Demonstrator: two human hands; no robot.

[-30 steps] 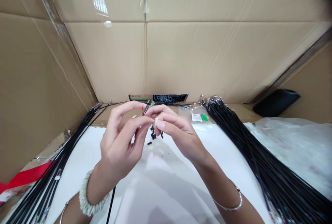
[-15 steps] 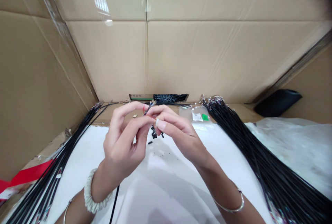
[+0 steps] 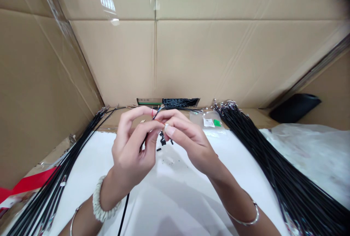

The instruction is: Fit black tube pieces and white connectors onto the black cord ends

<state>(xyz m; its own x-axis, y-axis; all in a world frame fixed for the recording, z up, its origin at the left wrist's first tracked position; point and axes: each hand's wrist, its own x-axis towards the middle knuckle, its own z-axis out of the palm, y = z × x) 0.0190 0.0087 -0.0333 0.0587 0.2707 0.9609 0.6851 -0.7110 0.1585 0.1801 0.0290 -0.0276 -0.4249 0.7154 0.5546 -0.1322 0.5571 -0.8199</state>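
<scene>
My left hand (image 3: pixel 136 144) is closed on a black cable (image 3: pixel 125 210), which hangs down behind the wrist to the bottom edge. Thin coloured wires (image 3: pixel 158 111), one red and one orange among them, fan out of the cable above my fingertips. Between thumb and fingers, my right hand (image 3: pixel 190 139) pinches a small white connector (image 3: pixel 166 127). The orange wire runs from my left fingers to that connector; whether its tip sits inside is too small to tell. Just beyond the fingertips, several small black pieces (image 3: pixel 163 141) lie on the white work surface (image 3: pixel 175 188).
Bundles of black cables lie along the left (image 3: pixel 73 155) and right (image 3: pixel 262 159). A clear bag with a green label (image 3: pixel 217 123) rests at the back. Cardboard walls (image 3: pixel 191 57) enclose the area. Clear plastic sheeting (image 3: pixel 311 152) and a black object (image 3: pixel 295 108) are at right.
Both hands have shifted very slightly right in the picture. The wires above the left fingers are turned a little, with blue now showing. Both grips stay the same.
</scene>
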